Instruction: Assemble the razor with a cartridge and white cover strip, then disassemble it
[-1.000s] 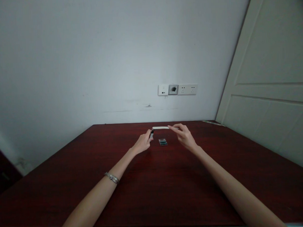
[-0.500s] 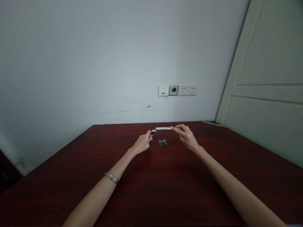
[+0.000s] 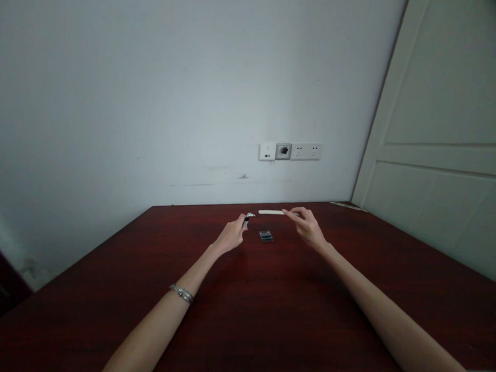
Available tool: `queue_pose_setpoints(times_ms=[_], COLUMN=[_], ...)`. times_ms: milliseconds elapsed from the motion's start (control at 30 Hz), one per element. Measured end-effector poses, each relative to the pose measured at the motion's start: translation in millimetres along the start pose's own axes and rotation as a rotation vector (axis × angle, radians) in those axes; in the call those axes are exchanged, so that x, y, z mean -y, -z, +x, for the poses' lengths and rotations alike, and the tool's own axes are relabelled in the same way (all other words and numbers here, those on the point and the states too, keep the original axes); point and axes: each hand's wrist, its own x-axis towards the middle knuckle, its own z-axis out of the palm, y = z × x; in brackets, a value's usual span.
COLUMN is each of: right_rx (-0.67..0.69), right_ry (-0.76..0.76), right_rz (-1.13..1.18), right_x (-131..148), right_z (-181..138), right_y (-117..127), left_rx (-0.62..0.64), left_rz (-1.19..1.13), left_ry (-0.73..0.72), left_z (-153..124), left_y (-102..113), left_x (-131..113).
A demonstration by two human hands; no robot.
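Note:
My left hand [image 3: 232,234] is closed around the grey-and-black handle of what looks like a razor [image 3: 246,221], its small pale head pointing up and to the right. A slim white flat stick [image 3: 270,212] is pinched in the fingers of my right hand [image 3: 308,226]. The stick points left, its free end a short gap away from the razor's head. On the table below, between both hands, lies a small clear case [image 3: 266,236] with dark strips inside. Neither hand touches the case.
The dark red wooden table [image 3: 252,316] reaches back to a white wall [image 3: 188,101] with sockets [image 3: 307,151]. A thin strip [image 3: 348,206] lies at the table's far right corner, beside a pale panelled door [image 3: 444,201].
The white stick and my right hand have shifted slightly right, widening the gap to the razor's head. My left hand keeps hold of the razor. The view has tilted slightly.

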Motion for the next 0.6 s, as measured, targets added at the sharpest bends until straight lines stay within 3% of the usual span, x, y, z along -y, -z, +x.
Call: queue_pose_setpoints(times_ms=[167,400,600], right_rx=[0.034,0.033,0.023], right_ry=[0.072,0.091,0.072], right_rz=[0.023,-0.034,0.035], right_x=[16,-5,16], right_z=[8,-1,7], right_y=[-2,5,-4], left_rx=[0.016,0.001,0.014], left_rz=[-0.008,-0.008,-0.043], left_ry=[-0.016,-0.022,-0.032], left_z=[-1,-1,-1], left_y=[1,1,1], left_x=[-3,1,0])
